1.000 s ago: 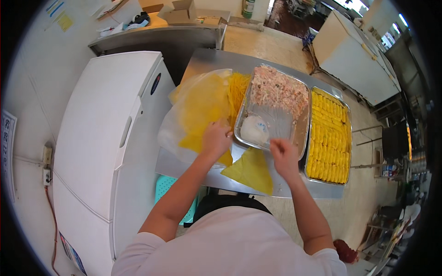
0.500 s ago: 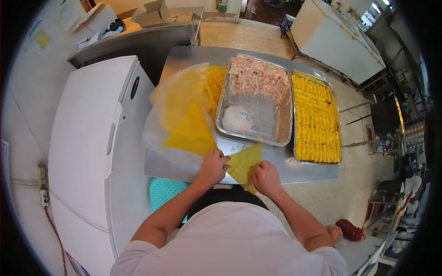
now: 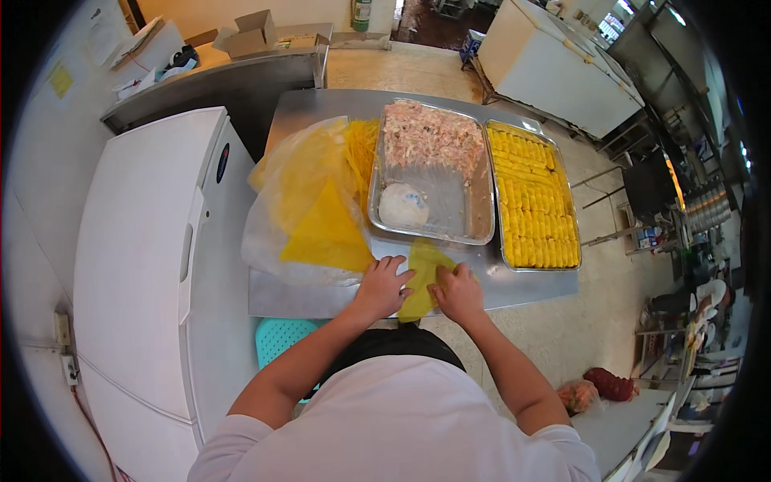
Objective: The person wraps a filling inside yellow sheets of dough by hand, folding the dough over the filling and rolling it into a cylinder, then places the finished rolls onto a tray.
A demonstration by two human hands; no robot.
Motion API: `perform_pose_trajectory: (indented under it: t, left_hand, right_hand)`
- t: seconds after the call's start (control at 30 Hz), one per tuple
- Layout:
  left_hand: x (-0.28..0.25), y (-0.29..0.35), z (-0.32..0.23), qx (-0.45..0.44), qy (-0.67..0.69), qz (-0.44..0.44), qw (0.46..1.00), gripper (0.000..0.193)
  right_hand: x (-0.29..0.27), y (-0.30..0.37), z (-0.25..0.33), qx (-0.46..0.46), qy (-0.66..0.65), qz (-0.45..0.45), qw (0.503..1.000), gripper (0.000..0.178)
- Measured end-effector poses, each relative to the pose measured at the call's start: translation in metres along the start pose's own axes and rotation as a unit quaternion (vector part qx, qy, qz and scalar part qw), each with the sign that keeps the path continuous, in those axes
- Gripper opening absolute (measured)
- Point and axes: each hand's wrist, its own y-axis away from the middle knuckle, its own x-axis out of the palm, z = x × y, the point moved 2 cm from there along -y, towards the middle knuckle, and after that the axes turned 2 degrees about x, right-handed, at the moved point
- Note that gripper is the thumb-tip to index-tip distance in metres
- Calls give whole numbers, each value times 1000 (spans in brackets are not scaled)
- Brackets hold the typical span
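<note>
A thin yellow-green wrapper sheet [image 3: 422, 277] lies between my hands at the table's front edge, its lower corner hanging toward me. My left hand [image 3: 385, 287] has its curled fingertips on the sheet's left edge. On the other side, my right hand [image 3: 458, 292] pinches the sheet. Left of them, a pointed stack of yellow wrapper sheets [image 3: 331, 237] rests on a clear plastic bag [image 3: 261, 237]. Beyond my hands stands a metal tray [image 3: 474, 229] with pinkish minced filling [image 3: 434, 136] at its far end and a white plastic-wrapped lump [image 3: 403, 206] near its front left.
Right of the filling, another tray [image 3: 580, 261] holds rows of yellow rolls [image 3: 534, 197]. Yellow shreds [image 3: 363, 153] lie beside the bag on the steel table [image 3: 313, 301]. A white refrigerator [image 3: 144, 265] stands at the left, with a turquoise perforated stool [image 3: 281, 337] under the table edge.
The wrapper sheet has turned and looks narrower between my hands. My left hand has shifted slightly right against it, and my right hand keeps its pinch. The whole view has shifted a little.
</note>
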Motion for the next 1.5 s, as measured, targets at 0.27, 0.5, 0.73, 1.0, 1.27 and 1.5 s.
perform_pose_trajectory:
  t: [0.27, 0.5, 0.73, 1.0, 1.27, 1.5]
  left_hand:
    - [-4, 3, 22, -11, -58, 35, 998, 44]
    - [20, 0, -8, -18, -33, 75, 996, 50]
    - [23, 17, 11, -24, 23, 26, 999, 51]
    - [17, 7, 1, -30, 4, 35, 999, 46]
    - [15, -1, -4, -42, 18, 32, 998, 44]
    - [18, 4, -2, -49, -2, 36, 998, 48]
  right_hand:
    - [14, 6, -36, -95, 3, -99, 991, 42]
    - [15, -21, -24, -145, 12, -80, 986, 35]
    - [-86, -97, -27, -163, -172, -154, 959, 33]
    - [-130, -302, -68, -179, 246, -113, 946, 41]
    - [-48, -309, -79, -169, 325, -28, 930, 27]
    - [-89, -282, -62, -187, 26, 179, 966, 22]
